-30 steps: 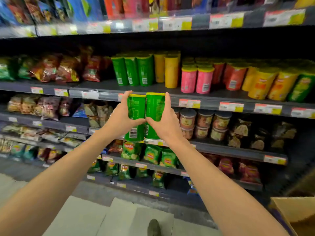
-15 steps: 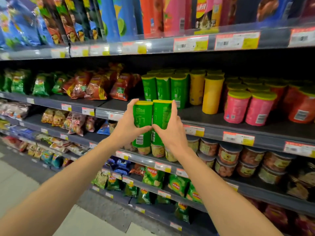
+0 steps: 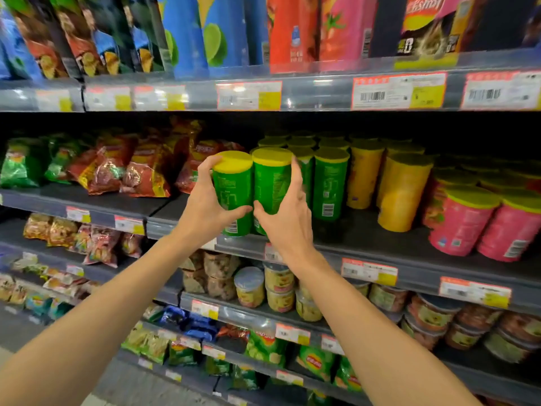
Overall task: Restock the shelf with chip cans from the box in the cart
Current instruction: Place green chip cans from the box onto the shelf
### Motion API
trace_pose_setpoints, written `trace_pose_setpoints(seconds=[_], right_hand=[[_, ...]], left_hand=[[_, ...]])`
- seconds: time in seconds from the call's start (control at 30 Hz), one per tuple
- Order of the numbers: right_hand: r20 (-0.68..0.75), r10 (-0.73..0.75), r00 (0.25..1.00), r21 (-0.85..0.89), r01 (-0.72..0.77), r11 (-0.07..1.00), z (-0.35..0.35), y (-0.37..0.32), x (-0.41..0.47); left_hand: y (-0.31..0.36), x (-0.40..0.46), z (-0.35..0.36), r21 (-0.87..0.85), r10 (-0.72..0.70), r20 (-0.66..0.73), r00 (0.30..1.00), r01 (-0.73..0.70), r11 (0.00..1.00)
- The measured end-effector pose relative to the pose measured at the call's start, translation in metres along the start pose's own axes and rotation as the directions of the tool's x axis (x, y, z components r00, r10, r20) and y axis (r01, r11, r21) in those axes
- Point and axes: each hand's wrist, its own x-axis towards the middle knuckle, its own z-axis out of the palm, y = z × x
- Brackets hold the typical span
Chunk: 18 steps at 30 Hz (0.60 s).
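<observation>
- Green chip cans, yellow lids, pinched as a pair: left hand [image 3: 205, 209] curled round left can [image 3: 233, 194], right hand [image 3: 288, 218] curled round right can [image 3: 270, 186].
- Upright, side by side, touching, at front lip of middle shelf [image 3: 366, 244]; on it or just above, cannot tell.
- Just right: shelved green cans [image 3: 330, 186], then yellow cans [image 3: 402, 194], pink cans [image 3: 462, 224].
- Left on shelf: red chip bags [image 3: 140, 171].

The two held chip cans [image 3: 253, 189] are green with yellow lids and white barcode patches. Beside them stand more green cans [image 3: 330, 186], then plain yellow cans [image 3: 401, 194] and pink cans [image 3: 465, 224] with yellow-green lids. The shelf [image 3: 380, 244] is dark grey, its price tags [image 3: 369, 271] white, red-edged, with yellow corners.
</observation>
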Motion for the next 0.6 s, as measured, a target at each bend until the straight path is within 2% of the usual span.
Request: trace_pose_setpoints(seconds=[0.3,0.6], right_hand=[[-0.077,0.033,0.997,-0.055,-0.037,0.998,0.046,-0.004,0.002],[-0.163,0.068,0.984,-0.139,-0.091,0.986,0.093,-0.026,0.003]], left_hand=[[-0.054,0.014,-0.005,-0.1,0.004,0.076,0.997,0.004,0.995],[-0.099,0.032,-0.024,-0.203,0.081,0.135,0.988,-0.053,0.978]])
